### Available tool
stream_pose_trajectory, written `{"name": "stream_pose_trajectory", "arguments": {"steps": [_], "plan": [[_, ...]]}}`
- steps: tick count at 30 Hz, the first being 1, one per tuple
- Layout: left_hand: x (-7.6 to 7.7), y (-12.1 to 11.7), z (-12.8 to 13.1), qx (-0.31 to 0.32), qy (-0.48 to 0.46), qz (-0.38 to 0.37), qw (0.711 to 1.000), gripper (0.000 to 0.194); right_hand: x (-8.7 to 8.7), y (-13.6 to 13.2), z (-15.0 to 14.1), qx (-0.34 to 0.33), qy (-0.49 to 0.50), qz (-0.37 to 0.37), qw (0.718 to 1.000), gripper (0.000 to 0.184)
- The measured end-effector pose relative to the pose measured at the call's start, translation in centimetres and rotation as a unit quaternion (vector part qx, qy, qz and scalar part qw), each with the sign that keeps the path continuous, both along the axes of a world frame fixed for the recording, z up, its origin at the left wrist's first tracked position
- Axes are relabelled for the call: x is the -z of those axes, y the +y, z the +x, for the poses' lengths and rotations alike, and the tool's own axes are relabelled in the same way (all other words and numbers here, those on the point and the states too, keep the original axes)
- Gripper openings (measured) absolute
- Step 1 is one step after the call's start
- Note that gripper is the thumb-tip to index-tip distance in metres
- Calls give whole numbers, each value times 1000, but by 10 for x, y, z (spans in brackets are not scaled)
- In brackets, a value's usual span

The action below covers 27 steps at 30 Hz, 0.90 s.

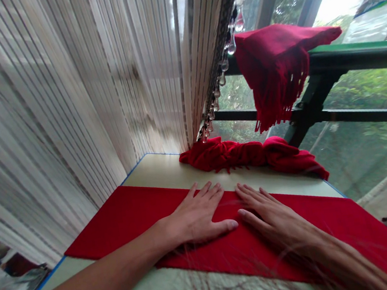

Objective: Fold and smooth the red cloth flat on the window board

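Observation:
A red scarf (118, 223) lies spread as a long flat band across the pale table (154, 169), reaching past its right edge. My left hand (199, 216) rests palm down on the cloth with its fingers spread, the tips near the far edge of the band. Beside it, my right hand (267, 211) is also flat on the scarf, fingers stretched out and thumb apart. Neither hand grips anything. Behind them, a bunched red scarf (248, 154) lies along the table's far edge.
Another red fringed scarf (276, 66) hangs over a dark rail (364, 56) by the window. A striped curtain (63, 86) with a beaded trim (222, 78) stands along the left and back. Cluttered items (7, 281) sit below at lower left. Hair strands cross the bottom.

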<state>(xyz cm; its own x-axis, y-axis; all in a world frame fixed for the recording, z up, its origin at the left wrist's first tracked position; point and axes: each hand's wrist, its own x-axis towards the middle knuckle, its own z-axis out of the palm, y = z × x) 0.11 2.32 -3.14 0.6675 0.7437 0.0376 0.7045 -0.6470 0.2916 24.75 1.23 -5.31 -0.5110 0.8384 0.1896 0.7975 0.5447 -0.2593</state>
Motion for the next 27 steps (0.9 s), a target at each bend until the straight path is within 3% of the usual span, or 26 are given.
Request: {"name": "stream_pose_trajectory", "arguments": {"steps": [17, 22, 27], "plan": [[-3, -1, 1, -3, 8, -4, 1000, 94, -13, -4, -3, -5, -3, -45, 999, 65], [-3, -1, 1, -7, 6, -8, 1000, 93, -16, -5, -5, -2, 42, -38, 998, 66], [-9, -3, 2, -12, 2, 4, 1000, 78, -15, -6, -7, -15, 29, -61, 998, 65]]}}
